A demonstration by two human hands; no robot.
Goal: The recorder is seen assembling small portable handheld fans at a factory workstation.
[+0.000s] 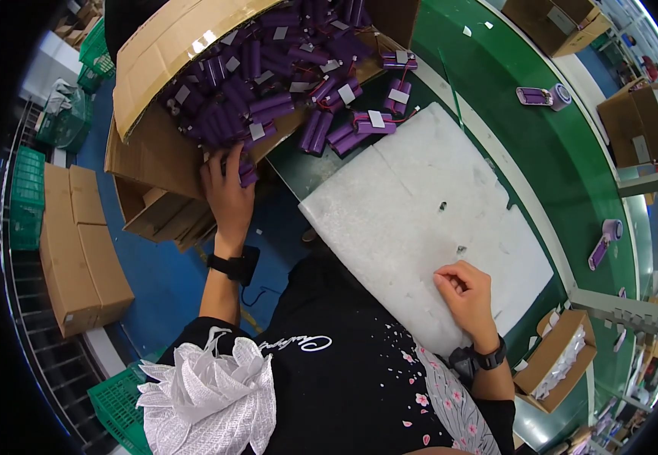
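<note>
My left hand (226,189) reaches to the near edge of a large cardboard box, its fingers closed around a purple battery pack (248,173) that they partly hide. Many more purple battery packs (272,106), some with white labels and red wires, are heaped in the box. My right hand (467,294) is above the near right part of a white foam sheet (397,205), fingers curled and thumb against the index finger. Nothing shows in that hand. Several loose packs (315,132) lie between the box and the foam.
The cardboard box (154,163) stands at the left. Beyond the foam runs a green belt (526,136) carrying purple packs with round ends (545,96). A small carton (556,360) with white wrapping sits at the right. Stacked cartons (78,250) and green baskets (28,197) are far left.
</note>
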